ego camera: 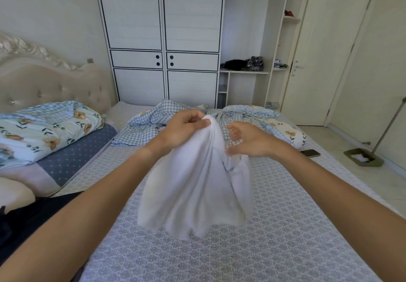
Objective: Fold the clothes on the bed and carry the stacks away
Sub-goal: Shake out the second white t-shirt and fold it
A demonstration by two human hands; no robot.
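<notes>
White garment (pixel 195 185) hangs pinched from left hand (pixel 182 128); right hand (pixel 248 141), fingers loose, touches its side.

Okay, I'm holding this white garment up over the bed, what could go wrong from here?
Only the left hand pinches the white garment, bunched at the top; the right hand is blurred at its side, so the cloth may slip or fold crooked.

The phone lies near the bed's right edge; spreading or swinging the garment might knock it to the floor.

The rumpled checked bedding just beyond could crowd the folding space.
</notes>
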